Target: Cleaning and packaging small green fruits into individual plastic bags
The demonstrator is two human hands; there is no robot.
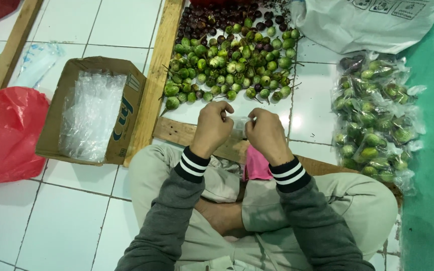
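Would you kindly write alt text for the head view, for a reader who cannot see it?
A seated person's left hand and right hand together hold a small clear plastic bag above a pile of green and dark round fruits, with a box of clear bags on the left and filled bags on the right.

Box (92, 109) left of fruit pile (232, 55); filled bags (375, 120) to its right.
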